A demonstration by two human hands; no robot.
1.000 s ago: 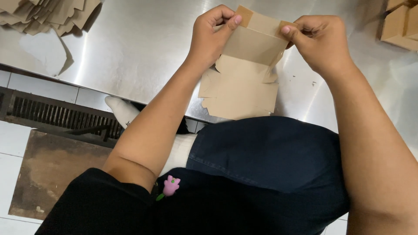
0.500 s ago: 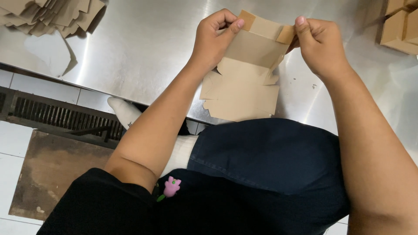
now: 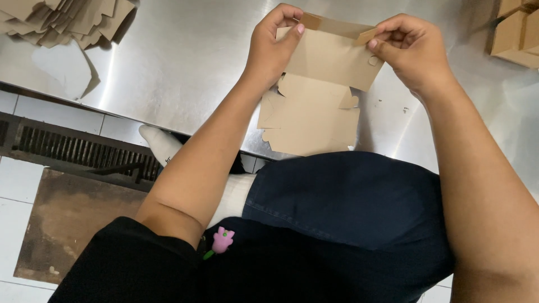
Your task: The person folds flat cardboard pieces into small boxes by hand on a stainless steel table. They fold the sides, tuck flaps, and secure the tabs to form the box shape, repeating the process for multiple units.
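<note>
A flat brown cardboard box blank (image 3: pixel 331 59) is held up over the steel table (image 3: pixel 185 62). My left hand (image 3: pixel 275 42) pinches its top left corner, thumb in front. My right hand (image 3: pixel 410 47) pinches the top right corner, where a narrow flap is bent back. Under the held piece, more flat cardboard blanks (image 3: pixel 309 123) lie on the table at its near edge, partly hidden by the held one.
A loose pile of flat cardboard blanks (image 3: pixel 67 19) lies at the far left of the table. Folded brown boxes (image 3: pixel 516 33) stand at the far right. Below the table are white floor tiles, a floor drain grate (image 3: pixel 78 154) and a brown mat (image 3: pixel 73 219).
The top flap of the held blank has been bent further back, and both hands have shifted slightly along its top edge. The rest stays as it was.
</note>
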